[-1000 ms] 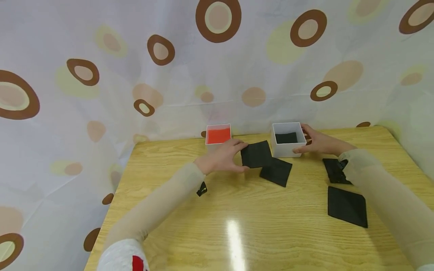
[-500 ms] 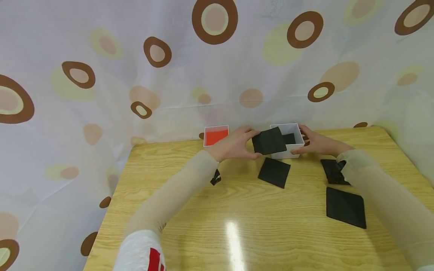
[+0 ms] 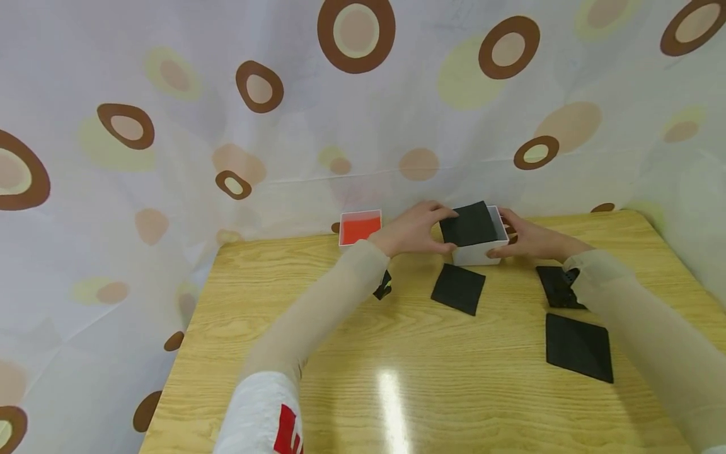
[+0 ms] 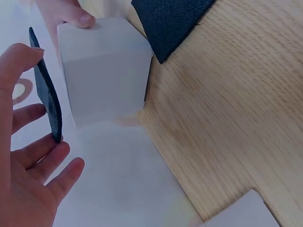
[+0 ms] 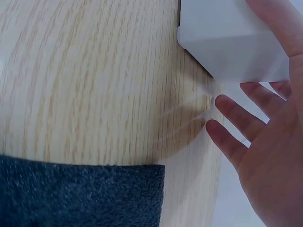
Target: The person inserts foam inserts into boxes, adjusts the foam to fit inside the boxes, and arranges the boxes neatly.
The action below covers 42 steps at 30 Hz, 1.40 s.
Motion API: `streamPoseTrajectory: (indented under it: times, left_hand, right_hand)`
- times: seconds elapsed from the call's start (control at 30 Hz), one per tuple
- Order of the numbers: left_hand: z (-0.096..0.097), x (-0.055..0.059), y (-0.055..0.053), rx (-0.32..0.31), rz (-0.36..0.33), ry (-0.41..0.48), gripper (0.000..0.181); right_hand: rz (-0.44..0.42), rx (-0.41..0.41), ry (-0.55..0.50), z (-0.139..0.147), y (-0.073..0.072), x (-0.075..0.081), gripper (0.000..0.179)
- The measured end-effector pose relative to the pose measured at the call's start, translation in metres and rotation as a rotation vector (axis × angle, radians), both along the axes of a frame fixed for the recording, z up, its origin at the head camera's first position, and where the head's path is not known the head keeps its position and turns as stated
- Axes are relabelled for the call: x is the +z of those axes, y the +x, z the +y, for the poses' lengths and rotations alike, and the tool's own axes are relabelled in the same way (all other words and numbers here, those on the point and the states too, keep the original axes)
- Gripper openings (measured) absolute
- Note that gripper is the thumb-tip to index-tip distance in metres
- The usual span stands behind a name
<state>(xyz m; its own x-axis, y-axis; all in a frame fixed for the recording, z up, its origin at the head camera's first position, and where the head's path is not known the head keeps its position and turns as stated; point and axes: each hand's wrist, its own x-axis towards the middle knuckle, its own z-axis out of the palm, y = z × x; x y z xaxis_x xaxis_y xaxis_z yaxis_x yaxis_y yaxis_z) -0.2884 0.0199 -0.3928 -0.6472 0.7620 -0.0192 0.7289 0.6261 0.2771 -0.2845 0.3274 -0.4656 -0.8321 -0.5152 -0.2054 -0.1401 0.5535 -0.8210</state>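
Observation:
Between thumb and fingers my left hand point(image 3: 414, 230) pinches a thin black square sheet point(image 3: 472, 226) by its left edge. The sheet is tilted over the mouth of a white box point(image 3: 476, 256) and hides most of its inside. Seen edge-on in the left wrist view, the black sheet point(image 4: 45, 90) looks soft and slightly bent. My right hand point(image 3: 530, 238) holds the white box at its right side, thumb at the front and fingers behind. In the right wrist view, two fingers of the right hand point(image 5: 270, 137) stand off the box point(image 5: 227, 47).
A second white box point(image 3: 341, 234) with a red sheet point(image 3: 362, 228) inside stands to the left. One black square point(image 3: 458, 289) lies in front of the right box. Two more black pieces, one upper point(image 3: 556, 287) and one lower point(image 3: 578, 347), lie by my right forearm. A patterned curtain point(image 3: 317, 151) hangs behind.
My left hand has moved right and up with the black sheet, from beside the box to over its opening. My right hand keeps its hold on the box.

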Motion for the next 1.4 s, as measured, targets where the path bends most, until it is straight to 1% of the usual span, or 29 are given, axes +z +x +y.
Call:
streamPoseTrajectory:
  times: [0.2, 0.4, 0.5, 0.6, 0.87, 1.0, 1.2, 1.33, 1.4]
  left_hand:
    - [0.013, 0.001, -0.006, -0.019, 0.016, -0.007, 0.060]
    - [0.023, 0.001, -0.013, -0.021, 0.051, -0.022, 0.057]
    - [0.027, 0.001, -0.015, -0.020, 0.060, -0.037, 0.057]
    - [0.030, 0.000, -0.016, -0.010, 0.058, -0.052, 0.056]
    - [0.034, 0.001, -0.018, -0.008, 0.063, -0.121, 0.056]
    - [0.036, 0.000, -0.019, -0.007, 0.073, -0.153, 0.057]
    - [0.037, -0.004, -0.018, -0.003, 0.072, -0.172, 0.057]
    - [0.036, -0.008, -0.016, -0.008, 0.094, -0.181, 0.054]
    - [0.035, -0.010, -0.015, -0.001, 0.106, -0.192, 0.053]
  right_hand:
    - [-0.013, -0.005, -0.016, 0.000, 0.001, 0.000, 0.103]
    - [-0.023, -0.019, 0.065, -0.002, 0.003, 0.006, 0.110]
    - [-0.024, -0.021, 0.081, -0.003, 0.004, 0.009, 0.111]
    - [-0.020, -0.021, 0.071, -0.002, 0.005, 0.009, 0.110]
    - [-0.003, -0.035, 0.051, -0.002, 0.002, 0.004, 0.107]
    - [-0.007, -0.017, 0.024, -0.001, 0.001, 0.003, 0.104]
    - [-0.014, -0.015, 0.011, -0.001, 0.002, 0.003, 0.102]
    - [-0.010, -0.008, 0.007, -0.002, 0.003, 0.004, 0.102]
    - [-0.013, -0.012, 0.010, -0.003, 0.003, 0.004, 0.102]
